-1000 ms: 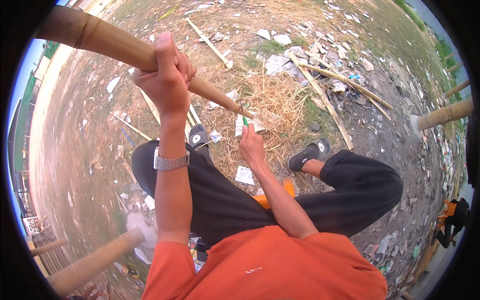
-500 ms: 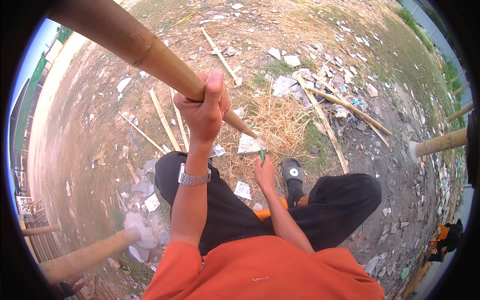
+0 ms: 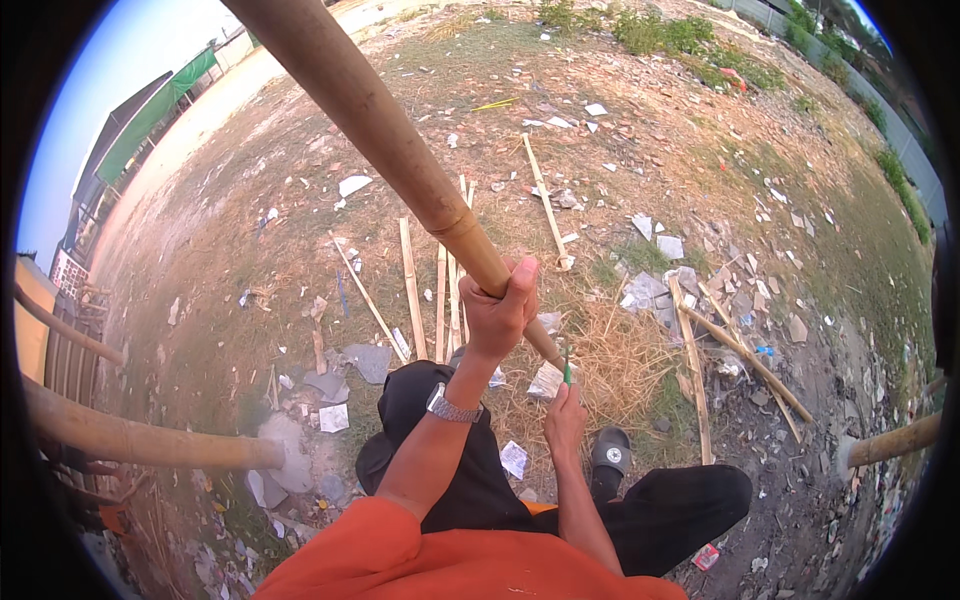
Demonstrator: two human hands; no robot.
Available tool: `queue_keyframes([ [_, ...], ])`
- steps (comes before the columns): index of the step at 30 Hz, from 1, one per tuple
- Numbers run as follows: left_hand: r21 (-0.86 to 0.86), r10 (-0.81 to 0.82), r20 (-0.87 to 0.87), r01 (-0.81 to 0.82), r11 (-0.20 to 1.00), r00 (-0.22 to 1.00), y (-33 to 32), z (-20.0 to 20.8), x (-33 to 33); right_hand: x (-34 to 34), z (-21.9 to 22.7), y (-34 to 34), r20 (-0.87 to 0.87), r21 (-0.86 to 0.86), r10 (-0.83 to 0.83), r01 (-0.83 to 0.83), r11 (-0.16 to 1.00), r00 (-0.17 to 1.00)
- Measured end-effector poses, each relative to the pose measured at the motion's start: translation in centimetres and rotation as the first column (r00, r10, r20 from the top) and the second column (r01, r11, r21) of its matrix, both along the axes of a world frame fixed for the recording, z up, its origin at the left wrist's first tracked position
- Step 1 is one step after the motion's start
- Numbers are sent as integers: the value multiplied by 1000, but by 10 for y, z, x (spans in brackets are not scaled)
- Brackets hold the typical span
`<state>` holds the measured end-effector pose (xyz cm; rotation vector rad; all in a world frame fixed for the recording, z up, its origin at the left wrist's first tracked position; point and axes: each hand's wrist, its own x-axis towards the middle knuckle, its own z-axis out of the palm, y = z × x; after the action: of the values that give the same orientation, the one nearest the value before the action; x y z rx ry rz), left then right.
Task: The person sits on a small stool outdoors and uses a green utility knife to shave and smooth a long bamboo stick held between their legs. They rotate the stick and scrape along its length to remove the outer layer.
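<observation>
Bamboo pole (image 3: 400, 155) steeper, past frame edge

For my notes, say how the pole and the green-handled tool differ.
The pole is long, thick and tan; the tool is short, thin and green-handled. The pole is in the left hand, the tool in the right hand. Both are gripped.

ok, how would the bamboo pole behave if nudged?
The bamboo pole is probably stiff: it runs straight beyond the left hand with no visible sag. Gripped near its lower end, it would likely swing or tip. Its round sides suggest it could roll if laid down.
</observation>
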<state>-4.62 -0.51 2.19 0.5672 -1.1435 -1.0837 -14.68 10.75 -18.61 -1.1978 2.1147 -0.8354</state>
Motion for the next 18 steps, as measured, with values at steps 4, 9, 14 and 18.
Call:
queue_keyframes([
  [4,15,-52,-18,52,999,998,2,5,-4,-4,-56,5,-87,224,-32,51,973,996],
  [9,85,-122,1,122,989,992,2,0,-9,-13,-65,31,-1,249,-64,62,967,998],
  [14,64,-95,49,92,994,994,1,0,-6,-1,-43,37,84,57,-227,223,973,970],
  [18,82,-94,49,90,993,994,7,2,-9,-2,-33,28,91,-101,-126,135,986,988],
])
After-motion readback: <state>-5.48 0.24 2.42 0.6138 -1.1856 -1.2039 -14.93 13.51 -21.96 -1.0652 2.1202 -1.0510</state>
